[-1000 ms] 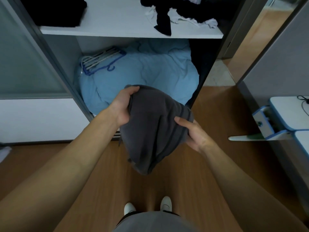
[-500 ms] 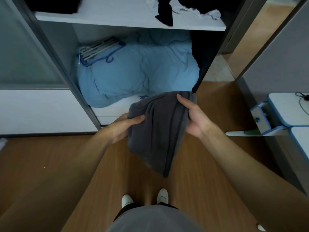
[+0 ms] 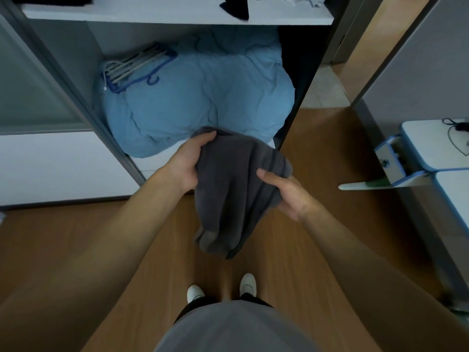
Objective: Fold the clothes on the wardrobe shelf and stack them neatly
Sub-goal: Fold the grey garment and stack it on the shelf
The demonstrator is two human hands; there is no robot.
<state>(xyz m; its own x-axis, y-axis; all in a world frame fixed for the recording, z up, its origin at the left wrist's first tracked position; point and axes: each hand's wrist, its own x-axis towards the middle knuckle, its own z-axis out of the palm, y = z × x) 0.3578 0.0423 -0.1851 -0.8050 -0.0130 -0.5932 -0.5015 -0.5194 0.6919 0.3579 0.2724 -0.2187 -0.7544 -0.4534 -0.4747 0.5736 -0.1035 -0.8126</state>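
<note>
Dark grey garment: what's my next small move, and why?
Probably pull the hands apart to open it out: the dark grey garment hangs bunched from the left hand and right hand, its lower end drooping, no clean fold yet.

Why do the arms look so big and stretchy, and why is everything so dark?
Head view: the wide-angle lens stretches the forearms toward the bottom corners; head view: the light is dim, so the grey garment held by the left hand and right hand looks flat; head view: the black cloth on the white shelf is cut off at the top edge.
</note>
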